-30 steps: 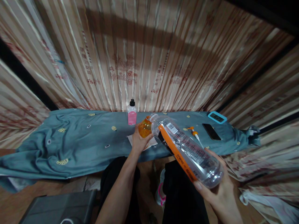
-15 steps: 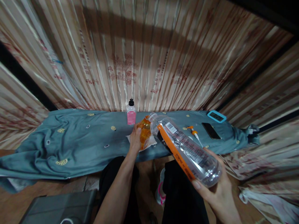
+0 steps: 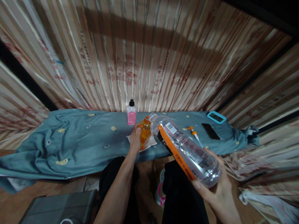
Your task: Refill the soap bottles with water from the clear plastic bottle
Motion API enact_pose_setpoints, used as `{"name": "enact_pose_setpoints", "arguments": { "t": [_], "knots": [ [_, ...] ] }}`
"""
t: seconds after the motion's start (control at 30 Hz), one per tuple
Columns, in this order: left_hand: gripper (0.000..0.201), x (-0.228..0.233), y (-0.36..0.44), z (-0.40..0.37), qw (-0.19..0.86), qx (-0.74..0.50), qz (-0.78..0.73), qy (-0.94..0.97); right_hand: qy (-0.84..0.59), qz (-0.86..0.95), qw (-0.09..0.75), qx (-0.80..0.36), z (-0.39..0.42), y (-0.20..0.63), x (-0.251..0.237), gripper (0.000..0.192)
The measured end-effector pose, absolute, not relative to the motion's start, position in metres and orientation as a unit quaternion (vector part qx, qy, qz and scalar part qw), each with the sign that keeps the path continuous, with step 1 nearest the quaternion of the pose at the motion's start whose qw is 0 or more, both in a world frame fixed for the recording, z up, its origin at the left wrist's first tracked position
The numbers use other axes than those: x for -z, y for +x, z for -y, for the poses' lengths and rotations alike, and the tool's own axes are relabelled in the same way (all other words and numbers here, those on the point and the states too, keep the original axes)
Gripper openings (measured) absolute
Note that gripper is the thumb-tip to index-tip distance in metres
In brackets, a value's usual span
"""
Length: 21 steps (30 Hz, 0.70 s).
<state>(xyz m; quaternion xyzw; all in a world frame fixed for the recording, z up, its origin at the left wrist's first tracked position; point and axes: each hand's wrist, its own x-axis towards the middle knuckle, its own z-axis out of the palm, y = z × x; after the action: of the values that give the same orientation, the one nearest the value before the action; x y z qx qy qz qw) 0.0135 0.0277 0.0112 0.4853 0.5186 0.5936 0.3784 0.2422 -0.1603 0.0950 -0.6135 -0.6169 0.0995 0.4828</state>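
My left hand (image 3: 135, 138) is wrapped round an orange see-through bottle (image 3: 145, 133), which stands on a folded white tissue (image 3: 152, 142). In my right hand (image 3: 217, 189) is a large clear plastic bottle (image 3: 187, 151) with an orange and black label, gripped near its base and tilted so that its neck is down to the left. The clear bottle's mouth meets the orange bottle's top; whether liquid passes between them I cannot make out. An orange and white pump head (image 3: 193, 133) with a thin tube lies to the right of the bottles.
A small bottle with a pink label and black cap (image 3: 131, 114) stands behind my left hand. A black phone (image 3: 211, 131) and a blue-framed digital clock (image 3: 216, 117) lie at the right on the grey-green cloth (image 3: 81, 140). Curtains (image 3: 140, 62) hang behind. A dark box (image 3: 58, 207) sits at lower left.
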Motion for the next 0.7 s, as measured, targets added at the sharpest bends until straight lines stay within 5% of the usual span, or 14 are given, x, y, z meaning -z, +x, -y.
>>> {"name": "enact_pose_setpoints", "arguments": {
  "t": [0.4,0.7],
  "knots": [
    [0.07,-0.009,0.0136,-0.0276,0.373,-0.593,-0.514,0.495,-0.617,0.623,0.472,-0.085,0.1611,0.2431,-0.0975,0.077],
    [0.059,-0.0172,0.0159,-0.0267,0.381,-0.58,-0.536,0.481,-0.625,0.613,0.474,-0.089,0.1604,0.2427,-0.0971,0.079]
  ]
}}
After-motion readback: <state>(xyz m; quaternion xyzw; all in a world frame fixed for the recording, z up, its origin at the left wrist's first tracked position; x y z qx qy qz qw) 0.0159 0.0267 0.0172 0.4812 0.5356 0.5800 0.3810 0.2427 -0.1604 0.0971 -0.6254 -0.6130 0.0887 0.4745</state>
